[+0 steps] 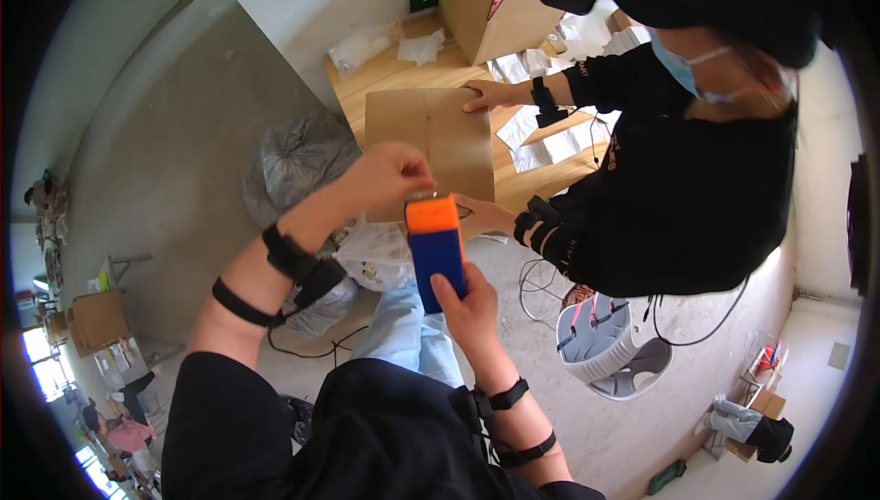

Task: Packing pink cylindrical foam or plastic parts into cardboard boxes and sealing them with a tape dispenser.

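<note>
"Just before your body, operator, you have a blue and orange tool. Your right hand is closed around its lower blue part, with the thumb on the near face."

"And your left hand is at the orange top end. Its fingers are bent inward, but from this view I cannot tell you whether they grip something."

"What do you have beyond the tool?"

"You have a cardboard box at the wooden worktop. A co-worker's hand touches its far right corner. Left of this box, you can see also a grey plastic bag."
</note>
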